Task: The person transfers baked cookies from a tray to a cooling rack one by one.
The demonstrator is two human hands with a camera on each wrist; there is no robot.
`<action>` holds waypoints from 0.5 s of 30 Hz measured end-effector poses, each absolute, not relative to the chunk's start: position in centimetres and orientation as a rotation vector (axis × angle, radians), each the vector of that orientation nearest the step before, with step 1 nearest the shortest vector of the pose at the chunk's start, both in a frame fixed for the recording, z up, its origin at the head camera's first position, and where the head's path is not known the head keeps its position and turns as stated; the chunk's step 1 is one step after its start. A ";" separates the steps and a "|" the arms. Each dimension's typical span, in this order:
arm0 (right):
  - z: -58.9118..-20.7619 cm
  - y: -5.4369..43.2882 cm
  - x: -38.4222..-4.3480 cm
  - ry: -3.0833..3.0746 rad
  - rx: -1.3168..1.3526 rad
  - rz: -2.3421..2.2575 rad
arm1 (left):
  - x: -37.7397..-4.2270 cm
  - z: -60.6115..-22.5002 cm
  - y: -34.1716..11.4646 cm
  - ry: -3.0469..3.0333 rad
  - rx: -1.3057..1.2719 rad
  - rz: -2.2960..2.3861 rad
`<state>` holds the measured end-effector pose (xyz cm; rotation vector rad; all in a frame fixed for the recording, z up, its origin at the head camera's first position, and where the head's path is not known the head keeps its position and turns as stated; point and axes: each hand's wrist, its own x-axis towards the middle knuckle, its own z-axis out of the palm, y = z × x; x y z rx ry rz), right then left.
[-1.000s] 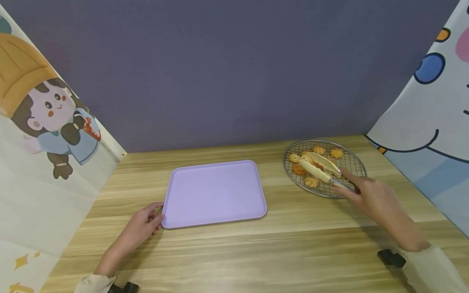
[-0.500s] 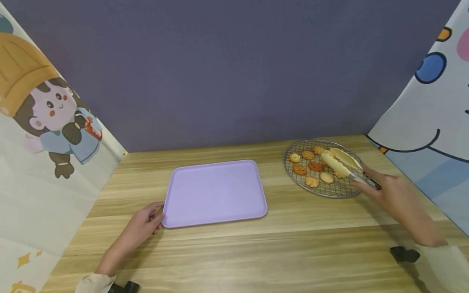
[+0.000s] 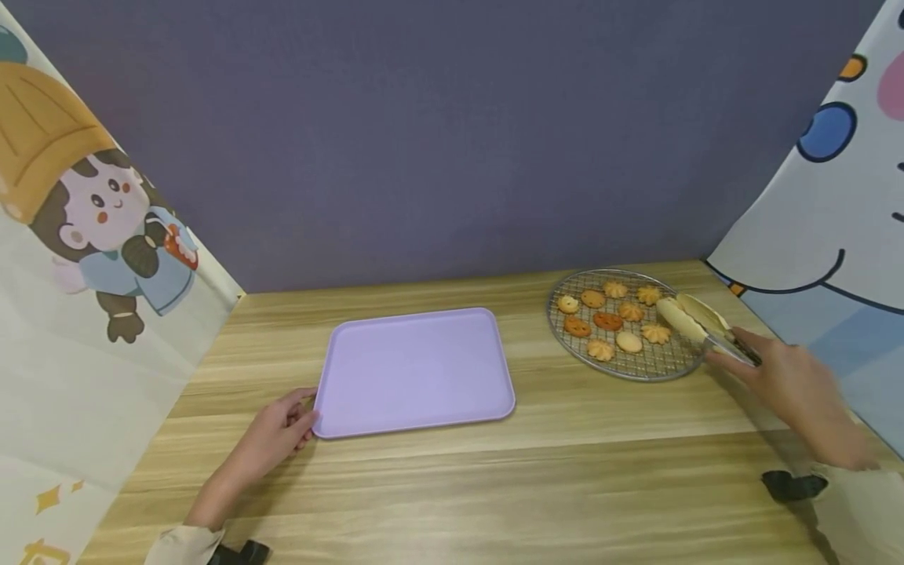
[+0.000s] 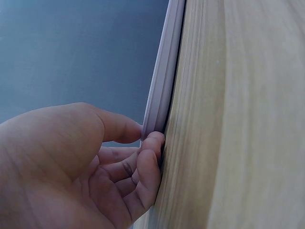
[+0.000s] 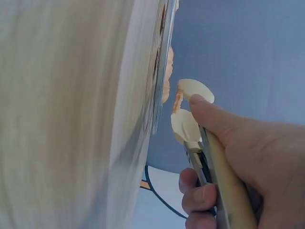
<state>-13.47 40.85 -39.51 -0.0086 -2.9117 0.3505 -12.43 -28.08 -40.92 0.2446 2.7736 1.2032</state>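
A lilac tray (image 3: 417,373) lies flat on the wooden table. My left hand (image 3: 275,431) pinches its near-left edge; in the left wrist view the thumb meets the rim (image 4: 159,90) and the fingers curl against its outer side. My right hand (image 3: 798,384) holds tongs (image 3: 681,320) with cream scalloped tips, over the right part of a round wire rack (image 3: 664,365). Several cookies (image 3: 629,342) lie spread on the rack, some flower-shaped, some round or oval. In the right wrist view, a thin orange-brown cookie edge (image 5: 177,102) shows between the tong tips (image 5: 186,125).
A dark grey-purple wall (image 3: 452,141) rises behind the table (image 3: 452,486). Cartoon-printed panels close off the left side (image 3: 106,235) and the right side (image 3: 805,235). Bare wood lies between tray and rack and along the front.
My right hand has moved the tongs rightward across the rack, from over the left and middle cookies to its right edge, uncovering those cookies. The left hand and tray have stayed put.
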 end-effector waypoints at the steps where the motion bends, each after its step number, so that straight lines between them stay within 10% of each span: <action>1: -39.5 41.0 -13.5 -2.931 -0.027 0.355 | -12.4 -40.9 -28.1 2.772 0.246 1.203; 15: -40.1 41.2 -13.1 -2.935 -0.062 0.336 | -12.4 -40.9 -28.1 2.764 0.227 1.212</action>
